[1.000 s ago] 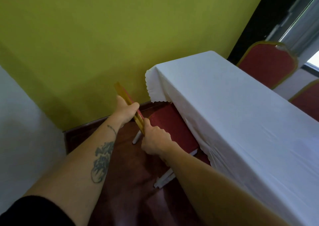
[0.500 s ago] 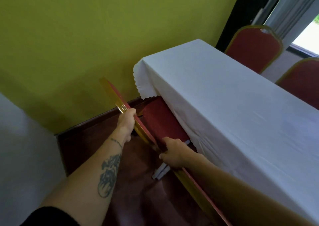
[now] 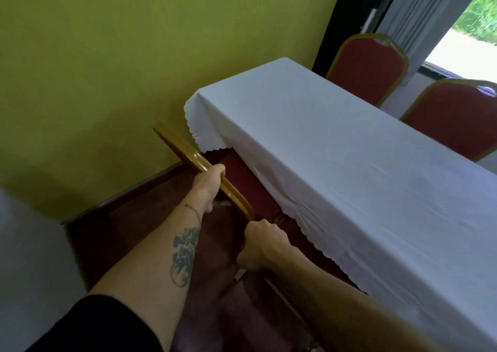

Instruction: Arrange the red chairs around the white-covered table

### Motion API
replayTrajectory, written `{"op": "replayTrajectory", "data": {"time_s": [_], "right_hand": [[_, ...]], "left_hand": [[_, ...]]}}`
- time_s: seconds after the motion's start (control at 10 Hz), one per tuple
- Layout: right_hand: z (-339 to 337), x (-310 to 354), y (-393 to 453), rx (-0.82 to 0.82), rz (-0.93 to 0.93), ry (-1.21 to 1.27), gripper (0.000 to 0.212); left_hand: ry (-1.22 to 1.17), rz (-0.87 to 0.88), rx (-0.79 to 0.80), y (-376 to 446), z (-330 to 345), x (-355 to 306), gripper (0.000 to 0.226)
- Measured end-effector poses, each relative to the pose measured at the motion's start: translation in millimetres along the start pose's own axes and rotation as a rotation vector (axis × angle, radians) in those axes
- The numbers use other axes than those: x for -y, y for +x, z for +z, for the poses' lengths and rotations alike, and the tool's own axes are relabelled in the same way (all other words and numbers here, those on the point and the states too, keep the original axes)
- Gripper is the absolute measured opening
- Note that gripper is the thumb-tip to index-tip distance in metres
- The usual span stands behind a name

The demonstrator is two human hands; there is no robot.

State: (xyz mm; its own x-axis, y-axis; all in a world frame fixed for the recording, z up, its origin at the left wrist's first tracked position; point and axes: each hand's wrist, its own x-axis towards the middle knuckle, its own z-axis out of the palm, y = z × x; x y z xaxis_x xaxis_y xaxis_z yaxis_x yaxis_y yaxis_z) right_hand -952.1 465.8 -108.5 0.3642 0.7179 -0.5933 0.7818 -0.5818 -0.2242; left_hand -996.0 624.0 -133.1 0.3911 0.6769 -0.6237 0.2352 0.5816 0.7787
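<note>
A red chair with a gold frame (image 3: pixel 188 155) stands at the near side of the white-covered table (image 3: pixel 349 169), its red seat (image 3: pixel 242 175) tucked under the cloth's scalloped edge. My left hand (image 3: pixel 209 187) grips the top rail of the chair's back. My right hand (image 3: pixel 262 247) is closed on the same gold rail lower down, close to the cloth. Two more red chairs, one (image 3: pixel 368 69) at the far end and one (image 3: pixel 454 118) to its right, stand along the table's far side.
A yellow-green wall (image 3: pixel 134 56) runs close behind the chair and the table's end. The floor (image 3: pixel 134 230) is dark red-brown. A white surface (image 3: pixel 29 271) fills the lower left. A window with a curtain (image 3: pixel 430 15) lies at the upper right.
The chair has slid further under the tablecloth, so less of its seat shows. Both hands kept their hold on the back rail, and my view shifted slightly.
</note>
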Motion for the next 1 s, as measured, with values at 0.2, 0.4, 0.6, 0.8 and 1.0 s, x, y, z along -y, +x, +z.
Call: {"op": "replayTrajectory", "data": {"time_s": [0.2, 0.4, 0.6, 0.8, 1.0], "right_hand": [[-7, 3, 0, -0.044, -0.016, 0.021, 0.023], [-4, 0, -1, -0.036, 0.004, 0.055, 0.019], [3, -6, -2, -0.069, -0.015, 0.088, 0.027], [-8, -28, -25, -0.265, -0.129, 0.217, 0.038], [-72, -50, -41, -0.462, -0.243, 0.167, 0.062]], "left_hand": [[0.087, -0.031, -0.034, 6, -26, -13, 0.013], [0.077, 0.037, -0.160, -4, -18, -9, 0.011], [0.183, 0.186, -0.259, -9, -31, 4, 0.028], [0.478, 0.340, -0.271, -52, -46, 12, 0.006], [0.902, 0.613, -0.355, -108, -29, -14, 0.006]]}}
